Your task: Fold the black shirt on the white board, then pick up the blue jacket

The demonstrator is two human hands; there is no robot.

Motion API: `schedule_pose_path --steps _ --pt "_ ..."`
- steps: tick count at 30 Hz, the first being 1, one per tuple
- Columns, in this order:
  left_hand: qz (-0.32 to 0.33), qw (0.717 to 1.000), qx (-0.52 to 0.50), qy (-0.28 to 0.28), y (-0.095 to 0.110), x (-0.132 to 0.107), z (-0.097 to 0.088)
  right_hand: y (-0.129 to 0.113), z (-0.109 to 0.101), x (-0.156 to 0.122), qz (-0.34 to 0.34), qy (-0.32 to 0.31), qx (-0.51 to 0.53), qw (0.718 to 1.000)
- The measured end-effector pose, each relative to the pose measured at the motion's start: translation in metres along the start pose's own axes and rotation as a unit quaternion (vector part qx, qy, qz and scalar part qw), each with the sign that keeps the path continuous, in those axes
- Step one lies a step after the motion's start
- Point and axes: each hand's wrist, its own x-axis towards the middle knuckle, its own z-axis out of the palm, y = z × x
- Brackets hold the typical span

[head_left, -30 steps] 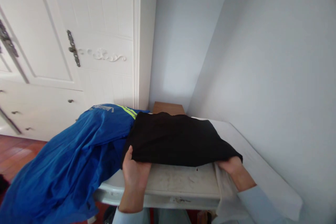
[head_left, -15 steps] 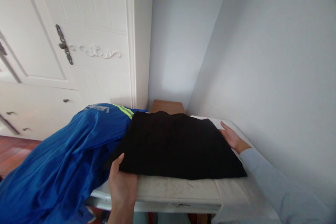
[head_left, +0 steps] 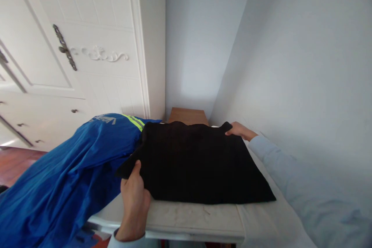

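Note:
A black folded piece of cloth point(head_left: 194, 166) lies spread over the white table point(head_left: 192, 217), its near edge close to the table's front. My left hand point(head_left: 135, 192) grips it at the near left, thumb on top and the other fingers underneath or curled out of sight. At the far right corner my right hand point(head_left: 236, 128) pinches the cloth, and that corner is lifted a little. Whether the cloth is a garment, I cannot tell. To its left a blue garment point(head_left: 95, 147) with a yellow and grey reflective stripe lies heaped, hanging over the table's edge.
A white wardrobe point(head_left: 110, 15) with dark metal handles stands behind on the left. Along the right runs a pale wall point(head_left: 305, 66). A brown wooden surface point(head_left: 187, 115) sits beyond the table in the corner. White cloth point(head_left: 261, 221) covers the table's right side.
My right hand has moved from the cloth's right side to its far right corner and closed on it. My left hand has raised the left edge, which now folds up slightly.

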Motion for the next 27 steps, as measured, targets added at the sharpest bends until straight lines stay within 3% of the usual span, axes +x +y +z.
schedule_pose_path --steps 7,13,19,24,27 --pt "0.021 0.999 -0.023 -0.020 -0.029 0.000 0.031 -0.006 -0.060 -0.006 -0.038 0.106 -0.078 0.991" --pt "-0.041 0.997 0.024 -0.063 -0.070 0.005 0.077 0.028 -0.122 -0.033 -0.009 0.159 -0.080 0.984" --pt "-0.091 0.982 0.016 -0.165 -0.111 0.000 0.121 0.067 -0.177 -0.090 0.047 0.216 0.071 0.973" --pt "-0.143 0.975 0.081 -0.151 -0.116 -0.019 0.159 0.081 -0.200 -0.146 0.058 0.259 0.147 0.953" --pt "-0.168 0.966 0.094 -0.172 -0.114 -0.029 0.175 0.088 -0.205 -0.178 0.079 0.273 0.172 0.943"
